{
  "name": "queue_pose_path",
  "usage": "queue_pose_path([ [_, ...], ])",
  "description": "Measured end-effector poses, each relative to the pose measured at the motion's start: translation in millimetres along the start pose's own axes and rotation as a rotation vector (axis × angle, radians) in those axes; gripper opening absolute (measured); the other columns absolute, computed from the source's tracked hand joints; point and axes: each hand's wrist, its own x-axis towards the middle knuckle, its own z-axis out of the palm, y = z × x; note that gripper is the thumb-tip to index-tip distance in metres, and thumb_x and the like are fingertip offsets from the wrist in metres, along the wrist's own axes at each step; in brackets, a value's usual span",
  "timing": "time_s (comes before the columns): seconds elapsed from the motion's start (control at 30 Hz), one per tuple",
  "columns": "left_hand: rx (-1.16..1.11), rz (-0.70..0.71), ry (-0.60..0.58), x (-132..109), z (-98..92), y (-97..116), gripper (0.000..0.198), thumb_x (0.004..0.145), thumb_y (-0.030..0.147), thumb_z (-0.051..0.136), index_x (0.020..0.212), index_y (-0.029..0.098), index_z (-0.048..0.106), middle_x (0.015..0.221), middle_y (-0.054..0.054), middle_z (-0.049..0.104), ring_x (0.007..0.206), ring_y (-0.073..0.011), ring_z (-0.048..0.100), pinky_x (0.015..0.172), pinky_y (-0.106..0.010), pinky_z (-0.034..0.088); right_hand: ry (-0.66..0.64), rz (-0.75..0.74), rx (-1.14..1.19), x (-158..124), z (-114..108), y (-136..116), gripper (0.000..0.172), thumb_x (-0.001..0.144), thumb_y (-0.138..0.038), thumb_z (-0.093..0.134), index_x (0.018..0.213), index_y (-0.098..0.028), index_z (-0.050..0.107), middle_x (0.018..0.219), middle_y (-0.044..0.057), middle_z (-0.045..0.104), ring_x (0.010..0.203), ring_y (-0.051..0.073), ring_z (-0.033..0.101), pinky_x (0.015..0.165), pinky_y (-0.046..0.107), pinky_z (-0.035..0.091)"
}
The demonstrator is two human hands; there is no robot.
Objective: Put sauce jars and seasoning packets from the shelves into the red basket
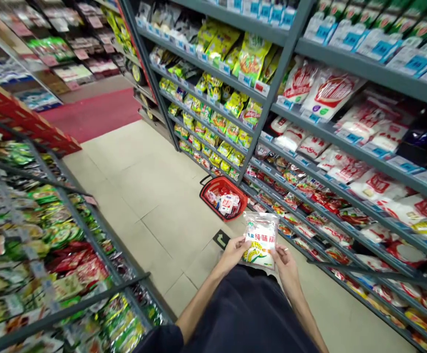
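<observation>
The left hand (237,249) pinches the left edge of a clear plastic packet with white contents, red lettering and yellow-green print (260,240) between thumb and fingers; the right hand (285,260) pinches its right edge likewise. The packet is held up in front of the person's dark navy shirt (248,314), its printed face toward the person.

Just beyond it, slightly left, a red plastic basket with a black rim and handle (218,184) stands on the beige tiled floor (132,181), holding small white-and-red packets (228,204). A dark floor marker with a pale arrow (221,239) lies near the left hand.

Along the right runs a tall grey metal shelf (281,78) carrying yellow bags (252,59) on its far part and white bags with red print (331,93) on its near part. On the left, a dark-railed rack (121,286) holds green and red packets. Farther left lies a red floor strip (99,113).
</observation>
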Motion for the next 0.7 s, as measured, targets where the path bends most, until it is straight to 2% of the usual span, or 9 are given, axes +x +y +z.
queue_pose_path([
  [0.17,0.075,0.024,0.034,27.7,2.5,42.7,0.062,0.069,0.059,0.085,0.106,0.011,0.076,0.095,-0.013,0.08,0.075,-0.0203,0.074,0.067,-0.027,0.055,-0.067,-0.051,0.087,54.7,21.3,-16.9,0.042,0.074,-0.051,0.085,0.098,-0.024,0.064,0.105,0.006,0.077,0.091,0.025,0.073,0.078,0.038,0.06],
  [0.43,0.138,0.104,0.127,72.3,1.3,98.2,0.059,0.073,0.055,0.085,0.114,0.013,0.075,0.104,-0.014,0.08,0.085,-0.0227,0.076,0.08,-0.032,0.059,-0.183,-0.122,0.181,131.9,58.9,-39.6,0.041,0.076,-0.055,0.082,0.096,-0.024,0.064,0.097,0.005,0.078,0.086,0.024,0.073,0.077,0.036,0.059],
  [0.6,0.169,0.14,0.144,105.6,3.5,138.1,0.058,0.074,0.054,0.084,0.114,0.012,0.076,0.108,-0.014,0.079,0.087,-0.0215,0.074,0.079,-0.03,0.058,-0.121,-0.169,0.179,154.3,74.4,-73.2,0.045,0.074,-0.058,0.083,0.1,-0.025,0.066,0.1,0.006,0.078,0.092,0.025,0.071,0.08,0.036,0.058],
  [0.7,0.21,0.144,0.088,126.4,-0.3,167.8,0.059,0.074,0.055,0.084,0.111,0.01,0.077,0.107,-0.013,0.079,0.085,-0.0201,0.072,0.078,-0.029,0.058,-0.036,-0.236,0.183,160.8,90.7,-90.5,0.043,0.074,-0.057,0.083,0.099,-0.025,0.067,0.101,0.005,0.078,0.095,0.025,0.07,0.085,0.036,0.057],
])
